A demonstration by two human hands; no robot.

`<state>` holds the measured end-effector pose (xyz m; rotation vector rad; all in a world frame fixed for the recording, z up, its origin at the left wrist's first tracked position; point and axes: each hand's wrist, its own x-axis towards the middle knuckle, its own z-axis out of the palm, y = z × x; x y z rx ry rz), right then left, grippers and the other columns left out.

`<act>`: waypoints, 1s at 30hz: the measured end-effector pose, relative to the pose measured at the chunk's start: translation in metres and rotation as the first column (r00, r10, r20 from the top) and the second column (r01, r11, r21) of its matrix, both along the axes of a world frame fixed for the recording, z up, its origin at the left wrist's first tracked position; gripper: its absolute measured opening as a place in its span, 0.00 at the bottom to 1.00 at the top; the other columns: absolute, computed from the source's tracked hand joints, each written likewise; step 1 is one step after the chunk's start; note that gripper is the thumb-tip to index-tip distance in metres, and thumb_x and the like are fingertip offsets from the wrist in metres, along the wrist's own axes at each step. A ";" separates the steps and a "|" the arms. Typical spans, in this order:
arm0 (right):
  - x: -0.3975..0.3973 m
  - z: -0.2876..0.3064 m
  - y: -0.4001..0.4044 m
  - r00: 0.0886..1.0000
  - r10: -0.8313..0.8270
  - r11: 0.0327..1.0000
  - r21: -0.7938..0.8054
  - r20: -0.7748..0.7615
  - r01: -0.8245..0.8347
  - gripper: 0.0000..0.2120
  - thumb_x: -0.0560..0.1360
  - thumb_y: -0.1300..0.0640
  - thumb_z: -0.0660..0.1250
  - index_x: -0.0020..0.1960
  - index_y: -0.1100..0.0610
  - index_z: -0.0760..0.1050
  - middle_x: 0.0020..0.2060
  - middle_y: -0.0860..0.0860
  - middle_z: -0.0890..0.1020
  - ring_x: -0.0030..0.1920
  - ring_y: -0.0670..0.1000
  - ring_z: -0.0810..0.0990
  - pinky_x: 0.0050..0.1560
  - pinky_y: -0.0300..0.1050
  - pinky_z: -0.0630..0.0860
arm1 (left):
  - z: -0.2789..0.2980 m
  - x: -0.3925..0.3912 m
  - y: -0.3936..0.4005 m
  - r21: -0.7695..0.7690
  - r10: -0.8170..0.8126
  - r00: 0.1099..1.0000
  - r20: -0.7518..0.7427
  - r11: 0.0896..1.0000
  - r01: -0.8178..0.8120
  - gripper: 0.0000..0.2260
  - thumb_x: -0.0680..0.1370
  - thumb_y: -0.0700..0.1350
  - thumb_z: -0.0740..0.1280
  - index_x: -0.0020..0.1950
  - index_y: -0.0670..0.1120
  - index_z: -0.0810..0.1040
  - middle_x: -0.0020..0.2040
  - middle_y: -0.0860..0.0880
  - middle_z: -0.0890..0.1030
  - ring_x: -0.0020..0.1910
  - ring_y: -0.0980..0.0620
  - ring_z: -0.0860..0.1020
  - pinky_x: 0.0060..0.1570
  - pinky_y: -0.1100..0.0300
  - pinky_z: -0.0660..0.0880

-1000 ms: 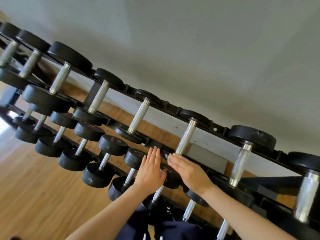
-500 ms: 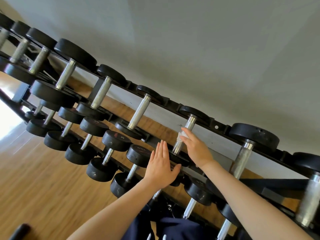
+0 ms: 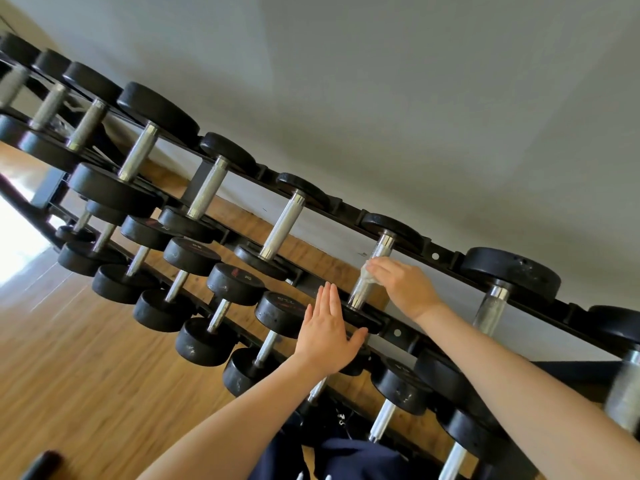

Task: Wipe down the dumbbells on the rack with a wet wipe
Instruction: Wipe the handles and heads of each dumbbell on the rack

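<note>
Compared to a sec ago the right hand has slid a bit up the handle of the top-rail dumbbell, still pinching the wipe around it, while the left hand stays flat, fingers straight, on that dumbbell's front head at the rack's front rail.

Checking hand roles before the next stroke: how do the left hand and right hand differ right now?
The right hand presses a wet wipe against the steel handle of a top-row dumbbell; the left hand holds nothing. The left hand lies flat with straight fingers over that dumbbell's near black head; the right hand's fingers bend onto the wipe. The right hand sits higher up the rack. Both are bare and on the same dumbbell.
</note>
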<state>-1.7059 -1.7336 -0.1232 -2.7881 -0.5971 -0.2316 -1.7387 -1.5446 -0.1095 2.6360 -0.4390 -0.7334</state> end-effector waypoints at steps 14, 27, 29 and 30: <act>-0.008 -0.022 -0.004 0.970 0.242 0.931 -0.286 0.013 -0.228 0.32 0.57 0.68 0.80 0.60 0.65 0.77 0.59 0.60 0.79 0.61 0.58 0.77 0.61 0.50 0.69 | -0.003 -0.001 -0.001 -0.012 0.018 1.000 0.019 1.000 -0.017 0.41 0.80 0.60 0.59 0.78 0.43 0.37 0.79 0.45 0.39 0.78 0.48 0.38 0.75 0.52 0.41; 0.004 -0.026 -0.002 0.906 0.422 0.848 -0.343 -0.026 -0.404 0.27 0.56 0.67 0.80 0.55 0.62 0.81 0.54 0.57 0.83 0.56 0.55 0.81 0.59 0.50 0.75 | -0.001 0.002 0.000 0.015 -0.009 1.000 0.011 1.000 0.009 0.41 0.80 0.60 0.60 0.79 0.42 0.38 0.80 0.45 0.40 0.78 0.48 0.39 0.75 0.50 0.41; -0.005 -0.031 0.004 0.864 0.498 0.818 -0.294 -0.068 -0.494 0.25 0.58 0.65 0.80 0.54 0.61 0.82 0.53 0.56 0.83 0.56 0.54 0.81 0.59 0.49 0.75 | 0.000 0.003 0.001 0.016 -0.012 1.000 0.007 1.000 0.012 0.42 0.79 0.60 0.61 0.79 0.43 0.38 0.80 0.45 0.41 0.78 0.48 0.40 0.75 0.50 0.41; -0.003 -0.026 0.002 0.868 0.494 0.824 -0.290 -0.053 -0.486 0.24 0.58 0.66 0.79 0.54 0.60 0.82 0.53 0.56 0.83 0.56 0.54 0.81 0.59 0.51 0.75 | 0.000 0.003 0.001 0.023 -0.022 1.000 0.004 0.999 0.022 0.41 0.79 0.60 0.61 0.79 0.43 0.38 0.80 0.45 0.41 0.78 0.48 0.40 0.75 0.50 0.41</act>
